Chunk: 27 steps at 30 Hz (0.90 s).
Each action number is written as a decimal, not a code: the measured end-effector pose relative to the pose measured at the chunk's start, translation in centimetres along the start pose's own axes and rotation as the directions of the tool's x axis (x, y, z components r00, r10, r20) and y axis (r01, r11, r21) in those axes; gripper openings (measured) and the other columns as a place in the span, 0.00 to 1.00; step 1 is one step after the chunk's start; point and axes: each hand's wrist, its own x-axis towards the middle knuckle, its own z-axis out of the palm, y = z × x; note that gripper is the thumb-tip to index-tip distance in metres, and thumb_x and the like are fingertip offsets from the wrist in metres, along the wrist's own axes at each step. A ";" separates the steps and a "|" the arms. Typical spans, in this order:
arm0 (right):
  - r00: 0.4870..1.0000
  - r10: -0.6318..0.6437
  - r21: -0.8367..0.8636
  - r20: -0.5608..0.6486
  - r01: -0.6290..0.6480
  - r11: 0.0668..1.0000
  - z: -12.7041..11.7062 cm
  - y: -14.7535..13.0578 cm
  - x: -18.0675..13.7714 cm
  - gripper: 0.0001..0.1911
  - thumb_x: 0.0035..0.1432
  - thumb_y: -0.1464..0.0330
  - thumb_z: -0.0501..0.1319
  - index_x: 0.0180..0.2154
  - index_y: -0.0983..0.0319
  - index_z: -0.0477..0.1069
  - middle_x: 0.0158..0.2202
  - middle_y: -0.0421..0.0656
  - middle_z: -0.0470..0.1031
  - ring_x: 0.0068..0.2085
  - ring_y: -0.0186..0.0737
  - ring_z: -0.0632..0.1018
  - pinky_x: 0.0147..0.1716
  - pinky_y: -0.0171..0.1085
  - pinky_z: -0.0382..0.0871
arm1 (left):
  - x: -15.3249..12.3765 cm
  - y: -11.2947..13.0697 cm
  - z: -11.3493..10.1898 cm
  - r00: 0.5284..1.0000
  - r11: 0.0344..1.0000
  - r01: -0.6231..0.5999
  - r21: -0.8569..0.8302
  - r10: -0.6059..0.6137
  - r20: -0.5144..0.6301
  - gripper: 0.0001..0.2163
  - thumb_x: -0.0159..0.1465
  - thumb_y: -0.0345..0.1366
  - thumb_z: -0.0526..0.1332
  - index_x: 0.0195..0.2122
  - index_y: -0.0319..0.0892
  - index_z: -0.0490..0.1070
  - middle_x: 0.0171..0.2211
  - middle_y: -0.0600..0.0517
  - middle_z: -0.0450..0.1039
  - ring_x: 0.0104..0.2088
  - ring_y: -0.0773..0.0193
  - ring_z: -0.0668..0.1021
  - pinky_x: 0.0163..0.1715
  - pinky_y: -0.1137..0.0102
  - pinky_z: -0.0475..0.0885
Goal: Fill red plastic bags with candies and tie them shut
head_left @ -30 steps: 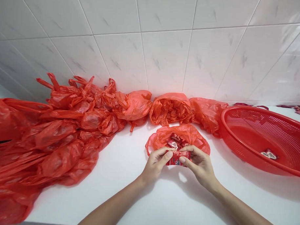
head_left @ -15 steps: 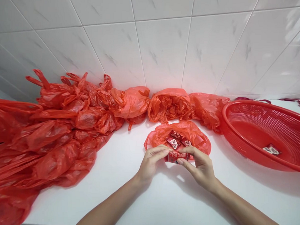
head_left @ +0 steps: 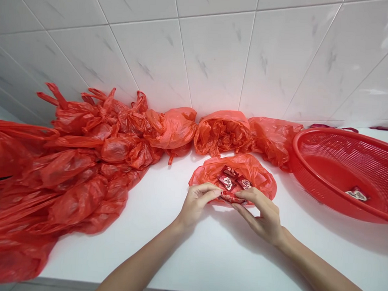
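Observation:
An open red plastic bag (head_left: 259,175) lies on the white counter (head_left: 184,247) with several red-wrapped candies (head_left: 231,179) inside it. My left hand (head_left: 196,203) and my right hand (head_left: 263,216) meet at the bag's near edge. Both pinch the same red candy packet (head_left: 233,198), one at each end, holding it low over the bag's rim.
A big heap of tied red plastic bags (head_left: 69,166) fills the left side. Three more red bags (head_left: 221,131) line the tiled wall. A red mesh basket (head_left: 311,143) stands at the right with one wrapped candy (head_left: 357,194) in it.
Both hands have carried the candy packet forward and down to the bag's near edge. The packet now lies flatter between my fingers.

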 end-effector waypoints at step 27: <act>0.951 0.306 0.139 0.029 -0.307 0.941 0.1 -0.3 -0.4 0.06 0.64 0.66 0.66 0.42 0.60 0.75 0.30 0.41 0.78 0.22 0.33 0.73 0.18 0.32 0.68 | -0.3 0.1 -0.3 0.999 0.999 -0.028 0.019 0.027 0.020 0.19 0.59 0.53 0.68 0.24 0.40 0.75 0.20 0.53 0.72 0.26 0.65 0.74 0.34 0.70 0.70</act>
